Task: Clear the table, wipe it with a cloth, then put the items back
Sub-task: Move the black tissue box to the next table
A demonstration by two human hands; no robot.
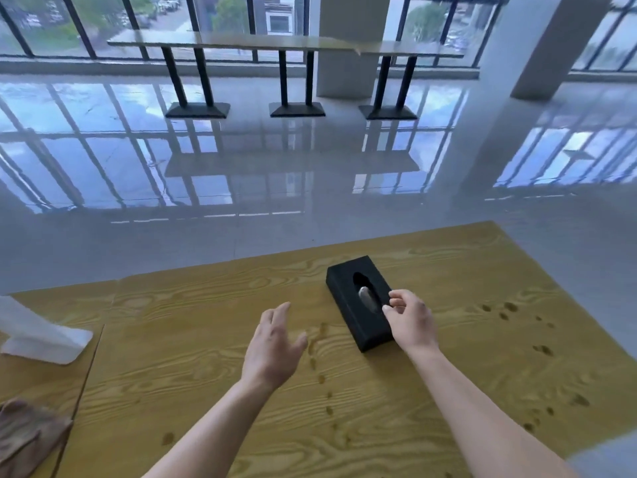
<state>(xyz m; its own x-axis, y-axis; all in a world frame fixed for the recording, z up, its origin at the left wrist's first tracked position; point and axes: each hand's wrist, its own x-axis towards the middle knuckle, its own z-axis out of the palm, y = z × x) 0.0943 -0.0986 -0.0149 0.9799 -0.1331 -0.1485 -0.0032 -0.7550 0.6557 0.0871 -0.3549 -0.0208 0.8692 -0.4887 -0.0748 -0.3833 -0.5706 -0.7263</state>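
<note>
The black tissue box [348, 288] is set on the wooden tabletop [482, 357], toward 1 o'clock from its middle, its long axis run from 11 to 5 o'clock. The right grip [410, 322] is held over the box's 4 o'clock edge with fingers curled and thumb brought near the forefinger; whether the box is grasped or only touched cannot be told. The left grip [272, 346] is released, fingers spread, above bare wood at 8 o'clock from the box. A brown cloth [27, 436] is left crumpled at the tabletop's 8 o'clock edge.
</note>
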